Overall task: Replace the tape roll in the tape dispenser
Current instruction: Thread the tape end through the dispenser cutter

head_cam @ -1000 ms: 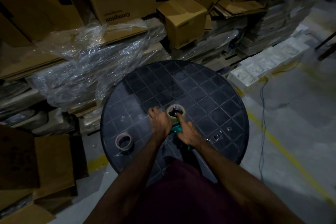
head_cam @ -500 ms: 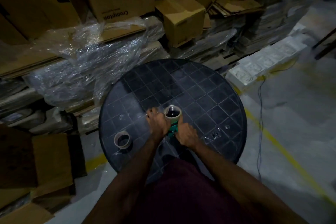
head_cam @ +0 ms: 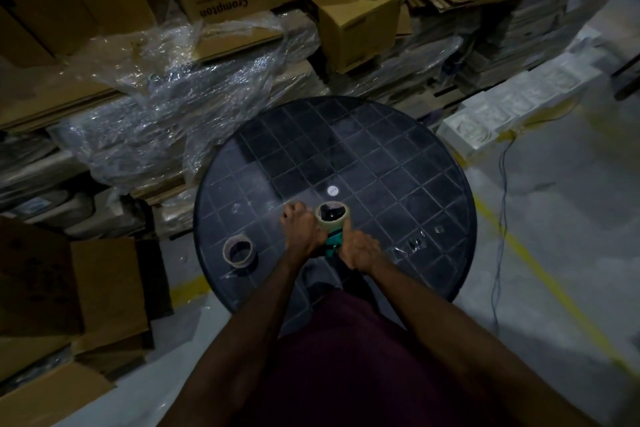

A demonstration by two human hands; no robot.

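Since the earlier frame the beige tape roll (head_cam: 331,215) has tilted upright on the green tape dispenser (head_cam: 333,242), near the round dark gridded surface's (head_cam: 398,163) near edge. Left hand (head_cam: 300,229) grips the roll; right hand (head_cam: 360,250) clasps the dispenser. An empty cardboard core (head_cam: 238,251) sits at the left edge; the far half lies open.

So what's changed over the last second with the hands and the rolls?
Little: the right hand drew its finger off the tape roll back to the green dispenser. The left hand still grips beside the roll. The spare roll stays put on the round table.
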